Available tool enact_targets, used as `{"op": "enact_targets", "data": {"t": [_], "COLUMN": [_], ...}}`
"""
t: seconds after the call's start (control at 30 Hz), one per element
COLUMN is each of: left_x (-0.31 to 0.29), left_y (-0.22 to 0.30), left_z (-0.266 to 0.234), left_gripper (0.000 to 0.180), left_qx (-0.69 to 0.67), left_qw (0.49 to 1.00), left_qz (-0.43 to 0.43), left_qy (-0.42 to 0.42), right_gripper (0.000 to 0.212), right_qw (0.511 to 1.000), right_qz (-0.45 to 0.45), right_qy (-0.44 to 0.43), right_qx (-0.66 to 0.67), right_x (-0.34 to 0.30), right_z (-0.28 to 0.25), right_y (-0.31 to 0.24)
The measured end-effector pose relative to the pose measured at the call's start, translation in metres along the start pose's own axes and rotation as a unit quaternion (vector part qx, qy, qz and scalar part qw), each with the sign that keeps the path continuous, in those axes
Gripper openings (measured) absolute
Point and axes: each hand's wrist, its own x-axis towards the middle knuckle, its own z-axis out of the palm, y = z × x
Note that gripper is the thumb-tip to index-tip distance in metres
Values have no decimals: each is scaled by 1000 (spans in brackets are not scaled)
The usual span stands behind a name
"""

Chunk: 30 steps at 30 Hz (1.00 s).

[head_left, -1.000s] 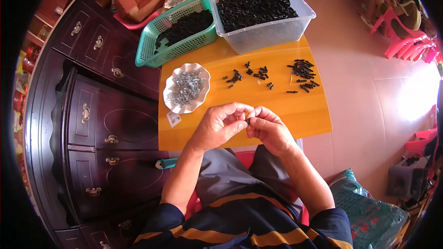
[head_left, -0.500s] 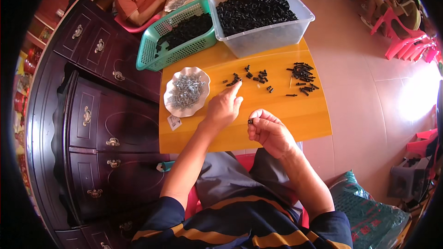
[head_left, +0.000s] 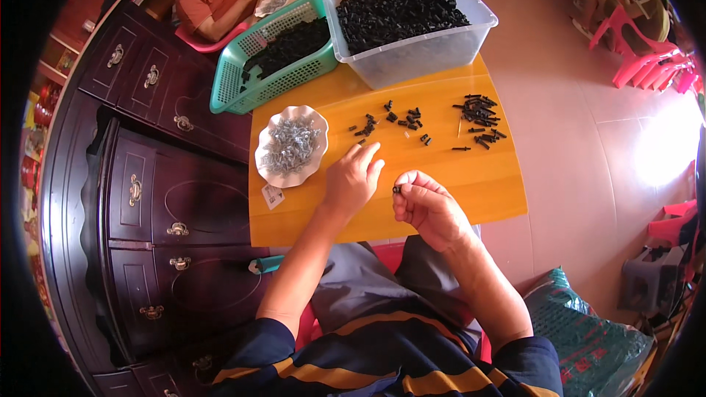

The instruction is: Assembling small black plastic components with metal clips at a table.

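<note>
My left hand [head_left: 351, 179] is over the table just right of the scalloped dish, thumb apart from the fingers. A small black plastic piece [head_left: 361, 142] shows at its fingertips; no firm grip on it is visible. Near the table's front edge, my right hand [head_left: 434, 209] pinches a small black plastic tube [head_left: 397, 189] between thumb and fingers, its round end showing. Several loose black tubes [head_left: 412, 119] lie scattered beyond my hands. Farther right is a pile of longer black stemmed pieces [head_left: 479, 112]. The dish [head_left: 321, 162] holds many small clear or silvery parts.
Across the table's back stand a green perforated basket [head_left: 228, 87] and a clear plastic bin [head_left: 412, 66], both holding black pieces. A small paper label [head_left: 273, 196] lies by the dish. Dark cabinets [head_left: 198, 206] line the left. Another person [head_left: 206, 0] sits at the far left.
My left hand has drawn back from the loose tubes toward me, and its pointing finger is now more bent. My right hand stays nearly in place, still pinching the tube. The view has shifted slightly.
</note>
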Motion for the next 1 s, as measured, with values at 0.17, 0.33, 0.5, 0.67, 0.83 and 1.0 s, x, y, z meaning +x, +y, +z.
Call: {"op": "enact_targets", "data": {"t": [0.17,0.33,0.5,0.67,0.83,1.0], "left_x": [-1,2,4,6,2,-6], "left_y": [2,-1,-2,-1,-6,0], "left_z": [3,7,9,7,6,-6], "left_gripper": [24,14,10,5,6,4], "left_qx": [-5,7,7,22,-28,-84], "left_qw": [998,996,995,996,993,992], "left_qz": [6,18,9,7,23,3], "left_qy": [62,92,98,88,111,93], "right_gripper": [9,10,10,10,10,10], "right_qw": [1000,1000,1000,1000,999,998], "right_qz": [1,-1,-7,-9,-16,-18], "right_qy": [-4,-3,-10,-12,9,21], "right_qx": [6,8,3,-2,-27,-49], "right_x": [0,0,0,0,0,0], "right_z": [0,1,1,0,2,3], "right_y": [2,2,3,3,3,4]}}
